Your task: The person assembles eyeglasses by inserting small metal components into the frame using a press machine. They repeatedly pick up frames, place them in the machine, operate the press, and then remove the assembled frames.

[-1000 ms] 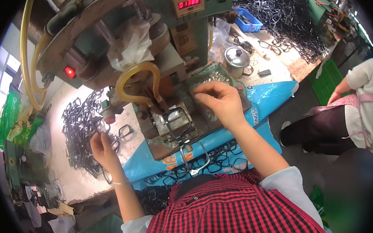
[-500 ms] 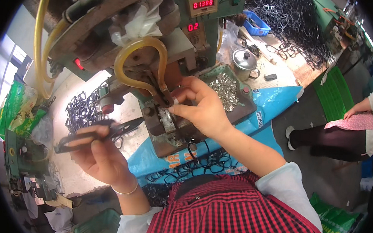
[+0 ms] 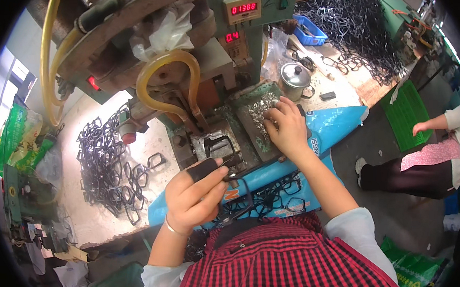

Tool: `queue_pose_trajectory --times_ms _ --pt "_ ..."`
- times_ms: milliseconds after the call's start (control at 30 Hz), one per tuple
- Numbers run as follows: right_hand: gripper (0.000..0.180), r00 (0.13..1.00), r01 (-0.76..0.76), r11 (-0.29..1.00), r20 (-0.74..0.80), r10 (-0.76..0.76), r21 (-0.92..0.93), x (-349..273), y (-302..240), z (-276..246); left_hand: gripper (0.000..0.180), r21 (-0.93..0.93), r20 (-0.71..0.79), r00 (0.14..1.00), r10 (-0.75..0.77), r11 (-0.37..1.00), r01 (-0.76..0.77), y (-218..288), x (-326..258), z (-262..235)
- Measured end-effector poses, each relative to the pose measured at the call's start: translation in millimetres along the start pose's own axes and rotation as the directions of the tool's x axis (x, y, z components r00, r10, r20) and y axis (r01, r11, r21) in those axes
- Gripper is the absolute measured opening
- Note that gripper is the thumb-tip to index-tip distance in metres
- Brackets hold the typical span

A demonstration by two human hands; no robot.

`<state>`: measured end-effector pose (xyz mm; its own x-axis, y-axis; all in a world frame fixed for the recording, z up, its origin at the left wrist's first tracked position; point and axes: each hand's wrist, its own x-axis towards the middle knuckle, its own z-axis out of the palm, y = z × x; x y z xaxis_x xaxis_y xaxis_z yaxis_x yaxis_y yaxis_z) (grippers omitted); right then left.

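Observation:
My left hand [image 3: 197,197] is closed on a black eyeglass frame [image 3: 219,140], in front of the machine's metal work block [image 3: 184,159]. One rim of the frame lies over the block; a dark part hangs down below my fingers. A black cover wraps one of my left fingers. My right hand [image 3: 290,130] reaches over a green tray [image 3: 268,88] holding a heap of small shiny metal pieces [image 3: 257,112]. Its fingers are bent down with the tips close together at the heap. Whatever they pinch is too small to make out. White tape shows on one right fingertip.
The machine carries a yellow hose [image 3: 144,79], red displays [image 3: 243,9] and a red button [image 3: 129,137]. Black frames [image 3: 103,169] pile on the left. A lidded metal pot [image 3: 295,77] and blue basket [image 3: 310,33] stand behind the tray. A person [image 3: 442,153] is at right.
My left hand has brought its eyeglass frame from the left to the work block. My right hand has left the block and moved right to the metal pieces. The person's arm at right has lifted.

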<state>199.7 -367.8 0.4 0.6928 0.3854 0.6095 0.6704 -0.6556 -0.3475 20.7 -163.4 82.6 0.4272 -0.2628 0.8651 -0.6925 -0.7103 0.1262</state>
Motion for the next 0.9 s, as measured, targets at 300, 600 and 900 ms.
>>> queue_pose_trajectory --times_ms 300,600,900 --pt "0.01 0.997 0.073 0.997 -0.036 -0.074 -0.007 0.8 -10.6 11.1 0.024 0.078 0.11 0.984 0.14 0.986 -0.149 -10.9 -9.6 13.1" --pt "0.01 0.997 0.079 0.997 -0.023 -0.078 0.028 17.3 -1.2 18.6 0.036 0.066 -0.037 0.982 -0.185 0.98 0.188 25.1 -41.2 15.8" --pt "0.009 0.972 -0.223 0.901 0.012 0.235 0.373 15.5 -6.7 -4.6 0.013 0.458 -0.525 0.623 -0.58 0.425 0.781 -42.8 -64.0 -124.5"
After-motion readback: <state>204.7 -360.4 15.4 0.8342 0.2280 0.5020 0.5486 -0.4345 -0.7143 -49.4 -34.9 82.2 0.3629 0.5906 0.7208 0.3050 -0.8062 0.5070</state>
